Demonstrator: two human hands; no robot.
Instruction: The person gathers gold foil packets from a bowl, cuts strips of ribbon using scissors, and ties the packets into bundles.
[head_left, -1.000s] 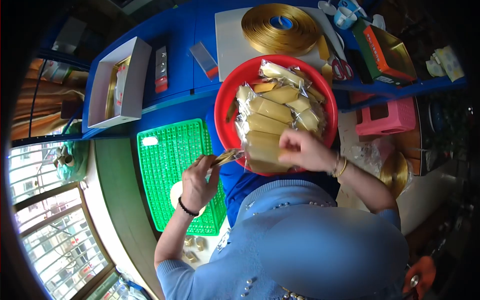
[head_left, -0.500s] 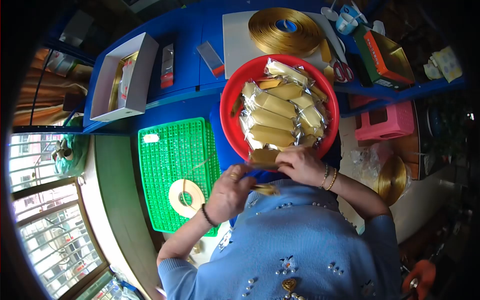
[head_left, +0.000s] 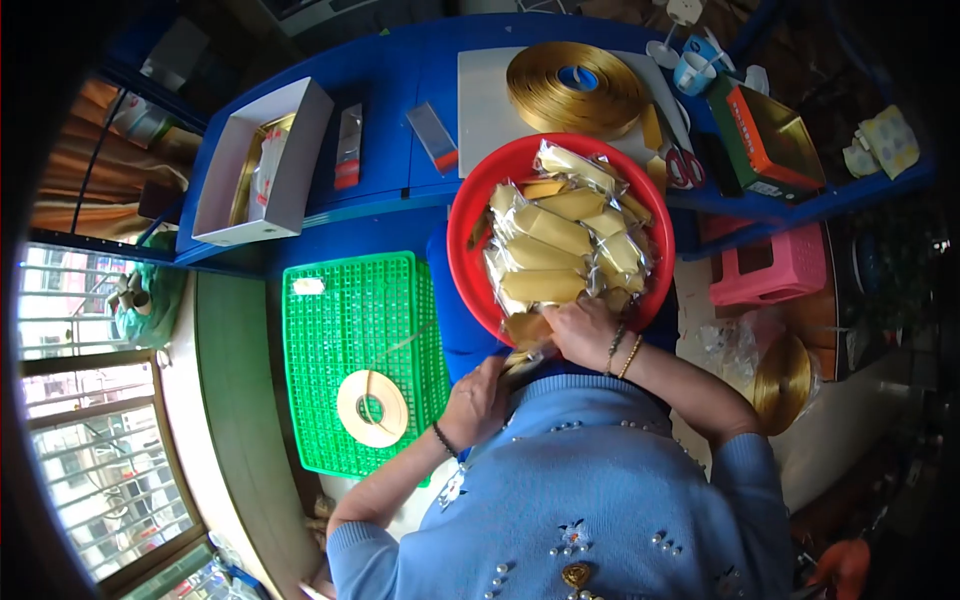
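A red basin (head_left: 463, 270) rests at my lap, heaped with gold packets (head_left: 545, 254) in clear, shiny wrapping. My right hand (head_left: 585, 330) is over the basin's front rim, its fingers closed on a gold packet (head_left: 525, 328) there; the fingertips are partly hidden. Just in front of the basin, my left hand (head_left: 475, 400) is closed around a small gold piece with shiny film (head_left: 522, 366), blurred by motion. The two hands are close together but apart.
On the blue table (head_left: 385, 95) are a gold ribbon roll (head_left: 540, 95), red-handled scissors (head_left: 684, 168), a white box (head_left: 225, 190) and a green-and-orange box (head_left: 755, 145). A green crate (head_left: 330, 330) at left bears a cream tape roll (head_left: 355, 410). A pink stool (head_left: 765, 270) stands right.
My right hand has moved left and down to the basin's front edge. My left hand has shifted slightly down and right. The whole view has tilted a little.
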